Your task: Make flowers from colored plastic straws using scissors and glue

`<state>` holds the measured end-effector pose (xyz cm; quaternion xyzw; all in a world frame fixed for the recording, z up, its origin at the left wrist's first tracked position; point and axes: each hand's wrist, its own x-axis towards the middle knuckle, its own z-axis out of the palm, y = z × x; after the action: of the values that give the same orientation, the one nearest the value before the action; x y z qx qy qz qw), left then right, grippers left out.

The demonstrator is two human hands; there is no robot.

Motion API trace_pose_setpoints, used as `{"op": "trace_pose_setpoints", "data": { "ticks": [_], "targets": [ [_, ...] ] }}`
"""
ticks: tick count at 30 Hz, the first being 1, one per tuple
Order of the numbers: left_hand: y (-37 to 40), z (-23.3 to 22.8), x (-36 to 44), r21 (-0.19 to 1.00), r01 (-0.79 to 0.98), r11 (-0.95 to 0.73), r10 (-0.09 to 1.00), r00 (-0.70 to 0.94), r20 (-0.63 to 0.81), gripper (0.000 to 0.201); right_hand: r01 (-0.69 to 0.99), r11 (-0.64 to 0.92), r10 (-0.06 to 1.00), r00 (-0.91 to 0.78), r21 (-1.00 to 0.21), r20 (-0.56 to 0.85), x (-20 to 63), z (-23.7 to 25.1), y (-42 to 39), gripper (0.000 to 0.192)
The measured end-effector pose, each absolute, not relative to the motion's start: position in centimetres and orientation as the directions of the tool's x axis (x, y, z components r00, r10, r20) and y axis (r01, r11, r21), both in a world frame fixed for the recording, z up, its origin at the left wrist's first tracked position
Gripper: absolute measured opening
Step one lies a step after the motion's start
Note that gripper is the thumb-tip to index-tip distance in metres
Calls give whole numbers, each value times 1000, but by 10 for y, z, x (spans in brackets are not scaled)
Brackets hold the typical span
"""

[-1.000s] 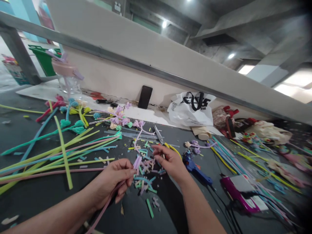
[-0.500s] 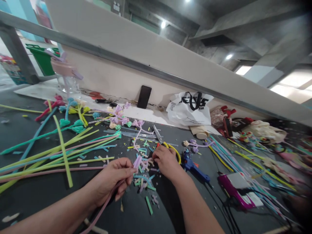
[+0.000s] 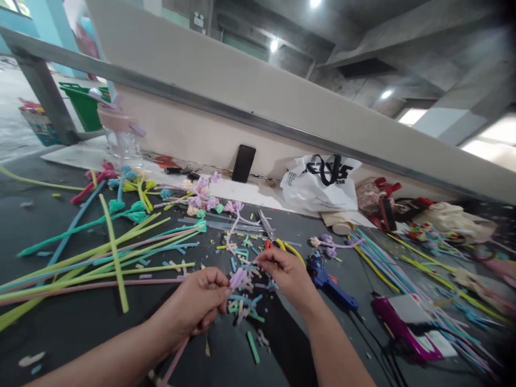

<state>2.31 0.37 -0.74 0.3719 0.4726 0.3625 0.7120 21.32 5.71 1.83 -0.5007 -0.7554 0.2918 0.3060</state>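
Note:
My left hand [image 3: 199,301] is closed, thumb and fingers pinching a lilac fuzzy chenille-stem flower [image 3: 238,278]. Below that hand trails a pink chenille stem [image 3: 174,364]; whether it joins the flower is hidden. Just right of the flower, my right hand [image 3: 287,270] has thumb and forefinger pressed together low over the table. Anything between those fingertips is too small to make out. Short cut chenille pieces [image 3: 253,346] lie scattered beneath and around both hands. Scissors [image 3: 266,224] with yellow handles lie just beyond my right hand, partly covered by it.
Long chenille stems [image 3: 116,258] and finished flowers [image 3: 201,196] spread over the left side. On the right are a blue glue gun [image 3: 332,287], a magenta-and-white device [image 3: 403,328] with cables and more stems. A phone [image 3: 243,163], white bag [image 3: 320,185] and cup [image 3: 121,131] stand behind.
My right hand has lifted off the scissors' handles a little and moved slightly left, its fingertips now pinched. My left hand keeps the lilac flower. The whole view has shifted slightly.

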Motion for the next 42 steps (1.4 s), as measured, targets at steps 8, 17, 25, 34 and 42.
{"op": "trace_pose_setpoints", "data": {
  "ticks": [8,17,25,34,42],
  "targets": [
    [3,-9,18,946,324,28,997,54,-48,12,419,206,933,-357,-884,48,205,28,43,7],
    [1,-11,18,891,450,-51,997,77,18,14,598,618,778,-559,-510,286,191,27,36,13],
    [0,-13,18,848,528,-33,998,68,-4,14,607,698,714,-631,-379,304,191,20,33,10],
    [-1,-15,19,864,502,-27,995,98,-26,15,634,683,728,-625,-362,281,187,20,33,9],
    [-1,-17,18,868,496,-30,993,115,-31,15,620,693,718,-641,-368,273,187,18,32,11]
  ]
}}
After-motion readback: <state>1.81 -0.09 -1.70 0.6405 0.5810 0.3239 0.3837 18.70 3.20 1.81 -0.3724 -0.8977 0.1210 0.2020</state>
